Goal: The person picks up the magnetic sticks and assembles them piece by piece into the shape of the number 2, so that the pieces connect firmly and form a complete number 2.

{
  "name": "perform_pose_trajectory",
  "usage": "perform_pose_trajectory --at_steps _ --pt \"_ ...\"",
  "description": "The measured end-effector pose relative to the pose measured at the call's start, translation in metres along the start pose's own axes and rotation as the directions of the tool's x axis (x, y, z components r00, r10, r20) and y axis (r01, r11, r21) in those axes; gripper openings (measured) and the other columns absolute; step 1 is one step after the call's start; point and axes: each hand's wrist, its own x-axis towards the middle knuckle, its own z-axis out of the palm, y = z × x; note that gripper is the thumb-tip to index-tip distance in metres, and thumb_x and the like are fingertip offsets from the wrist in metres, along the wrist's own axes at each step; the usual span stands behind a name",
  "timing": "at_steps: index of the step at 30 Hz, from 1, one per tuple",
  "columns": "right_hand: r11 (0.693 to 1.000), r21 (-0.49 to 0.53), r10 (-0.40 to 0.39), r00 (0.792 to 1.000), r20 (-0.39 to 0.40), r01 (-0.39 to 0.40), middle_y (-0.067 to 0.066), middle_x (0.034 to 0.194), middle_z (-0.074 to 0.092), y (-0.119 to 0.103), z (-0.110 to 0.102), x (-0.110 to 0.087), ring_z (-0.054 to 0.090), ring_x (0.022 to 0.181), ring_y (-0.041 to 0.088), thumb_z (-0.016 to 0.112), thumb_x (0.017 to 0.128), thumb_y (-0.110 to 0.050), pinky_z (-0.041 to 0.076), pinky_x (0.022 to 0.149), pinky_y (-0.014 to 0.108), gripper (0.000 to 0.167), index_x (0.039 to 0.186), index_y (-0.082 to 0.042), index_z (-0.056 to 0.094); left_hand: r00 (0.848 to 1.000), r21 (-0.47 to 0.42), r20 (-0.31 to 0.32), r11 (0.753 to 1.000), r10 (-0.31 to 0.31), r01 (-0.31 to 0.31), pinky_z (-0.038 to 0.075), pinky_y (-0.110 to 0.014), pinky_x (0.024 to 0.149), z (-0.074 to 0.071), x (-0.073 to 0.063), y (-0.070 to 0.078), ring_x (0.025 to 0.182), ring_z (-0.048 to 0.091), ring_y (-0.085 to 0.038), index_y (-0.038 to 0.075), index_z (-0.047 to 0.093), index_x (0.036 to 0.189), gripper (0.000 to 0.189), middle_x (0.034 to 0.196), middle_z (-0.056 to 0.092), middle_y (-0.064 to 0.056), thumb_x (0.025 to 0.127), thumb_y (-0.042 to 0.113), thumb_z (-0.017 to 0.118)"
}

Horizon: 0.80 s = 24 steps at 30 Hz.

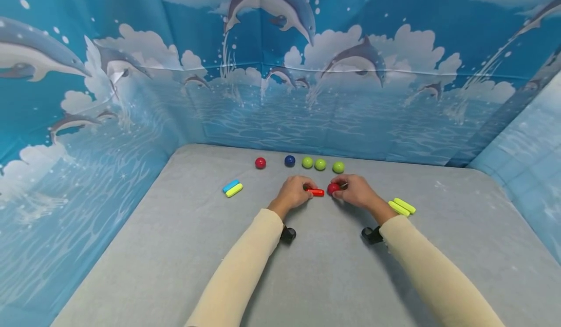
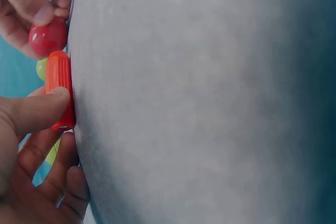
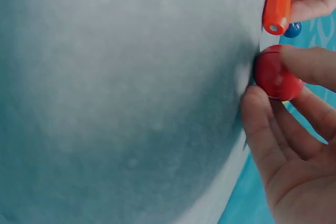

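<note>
My left hand [image 1: 295, 190] pinches a red stick [image 1: 316, 192] between thumb and fingers. The stick lies flat, and one end points at my right hand [image 1: 356, 190]. My right hand holds a red ball [image 1: 333, 189], with my thumb on one side and my fingers on the other. The ball is just beside the end of the stick, with a tiny gap between them. Both are down low by the grey table top [image 1: 333, 278].

Past my hands there is a row of balls. From left to right I see another red ball [image 1: 260, 163], a dark blue ball [image 1: 289, 161] and three green balls [image 1: 320, 164]. Off to my left, a blue stick [image 1: 231, 186] and a yellow stick [image 1: 234, 190] lie side by side. Two more yellow sticks [image 1: 404, 205] lie together near my right wrist. My sleeves [image 1: 245, 263] are cream. Behind it all hangs a blue cloth [image 1: 350, 117] with jumping dolphins.
</note>
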Motion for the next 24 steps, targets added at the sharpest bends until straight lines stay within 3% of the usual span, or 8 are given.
perform_pose_trajectory --at_steps 9,18,24 --pt "0.999 -0.011 -0.053 0.998 -0.029 0.053 0.024 0.123 0.066 -0.004 0.0 0.0 0.067 0.105 0.036 0.067 0.092 -0.01 0.057 0.075 0.036 0.037 0.127 0.0 0.064 1.0 -0.007 -0.007 1.0 0.004 -0.004 0.048 -0.035 0.101 -0.001 0.001 -0.002 0.111 0.062 -0.017 0.02 0.078 0.102 0.018 0.111 0.074 0.001 0.087 0.011 0.073" --pt "0.998 -0.044 -0.052 0.998 -0.025 0.051 0.024 0.121 0.068 -0.011 0.0 0.002 0.068 0.104 0.035 0.067 0.091 -0.006 0.058 0.081 0.042 0.035 0.125 0.001 0.065 1.0 -0.011 -0.002 1.0 0.014 -0.014 0.049 -0.036 0.101 -0.001 0.004 -0.002 0.11 0.062 -0.018 0.019 0.078 0.102 0.018 0.111 0.074 0.001 0.087 0.011 0.074" --pt "0.999 -0.026 -0.033 0.999 -0.028 0.033 0.023 0.12 0.069 -0.016 0.003 0.003 0.069 0.105 0.034 0.067 0.092 -0.008 0.059 0.078 0.038 0.036 0.127 0.0 0.065 1.0 0.004 -0.001 1.0 -0.015 0.015 0.049 -0.037 0.1 -0.002 0.002 -0.004 0.11 0.063 -0.018 0.019 0.077 0.104 0.018 0.111 0.074 0.002 0.088 0.013 0.073"
